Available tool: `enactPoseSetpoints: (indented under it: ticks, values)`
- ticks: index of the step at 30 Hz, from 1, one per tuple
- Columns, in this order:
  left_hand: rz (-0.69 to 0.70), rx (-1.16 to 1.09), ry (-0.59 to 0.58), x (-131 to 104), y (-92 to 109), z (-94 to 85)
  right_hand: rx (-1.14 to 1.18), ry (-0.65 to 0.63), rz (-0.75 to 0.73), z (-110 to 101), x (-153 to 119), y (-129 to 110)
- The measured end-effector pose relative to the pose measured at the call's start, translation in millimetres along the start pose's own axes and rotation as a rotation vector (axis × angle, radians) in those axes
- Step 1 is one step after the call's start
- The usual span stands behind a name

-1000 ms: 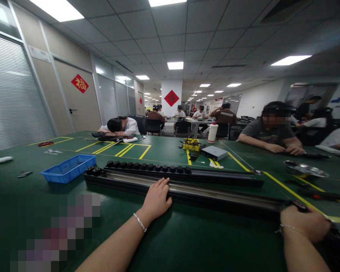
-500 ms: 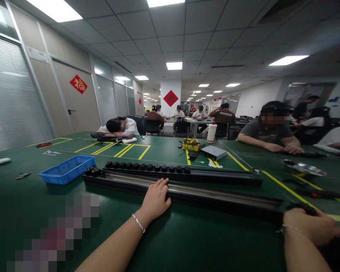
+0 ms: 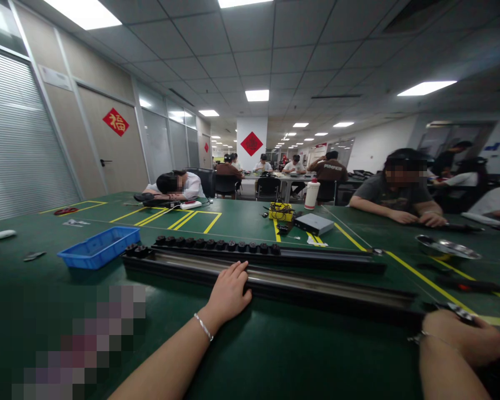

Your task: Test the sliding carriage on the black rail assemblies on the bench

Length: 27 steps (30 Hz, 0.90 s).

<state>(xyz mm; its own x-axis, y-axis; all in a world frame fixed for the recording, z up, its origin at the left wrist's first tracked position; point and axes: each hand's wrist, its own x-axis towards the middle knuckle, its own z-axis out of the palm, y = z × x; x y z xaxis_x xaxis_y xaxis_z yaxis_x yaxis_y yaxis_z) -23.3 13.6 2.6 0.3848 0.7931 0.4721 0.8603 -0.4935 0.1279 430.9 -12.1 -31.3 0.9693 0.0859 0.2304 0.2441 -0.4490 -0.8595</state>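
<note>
Now the right hand sits past the rail's end

Over the last second the right hand (image 3: pixel 462 336) has slid a little farther toward the right edge of the surface (image 3: pixel 283 355) and now lies just beyond the right end of the front rail (image 3: pixel 316 294). A dark item with silvery parts (image 3: pixel 458 312) shows above its knuckles; the fingers are curled, but they are partly hidden, so whether they grip that item cannot be told.

The left hand (image 3: pixel 231 291) has not moved — it lies spread across the middle of the front rail, fingers reaching over the channel, thumb along the near wall, bearing on the rail rather than clenched round it.

The front rail is where it was, running slantwise from the left part of the surface toward its near right corner, with two black pieces (image 3: pixel 140 251) at its left end. The back rail (image 3: pixel 329 262), with its row of black knobs (image 3: pixel 221 245), lies just beyond it, nearer the far edge. The blue tray (image 3: pixel 94 261), toward the left edge, is unchanged too.

What this seems to mean: the left hand steadies the rail — while the handling has shifted off its right end.
</note>
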Motion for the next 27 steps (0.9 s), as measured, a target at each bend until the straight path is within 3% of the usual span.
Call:
enactPoseSetpoints:
  ticks: [3,7,12,17,23,27]
  values:
    - [0.003,0.004,-0.002,0,1,-0.5,0.066,0.144,0.095,0,-1,-4]
    - [0.005,0.006,0.001,0,1,-0.4,0.110,0.111,0.149,-6,-10,-16]
    - [0.004,0.010,0.004,-1,0,0.2,0.043,-0.063,0.125,-20,-26,-33]
    - [0.001,0.022,-0.002,-1,0,-0.2,-0.038,-0.179,0.114,-19,-32,-35]
    - [0.007,0.029,0.001,0,0,1.9,-0.077,-0.053,-0.051,-16,-51,-38]
    - [0.003,0.029,0.011,1,-1,4.3,-0.049,0.002,-0.360,-17,-74,-55]
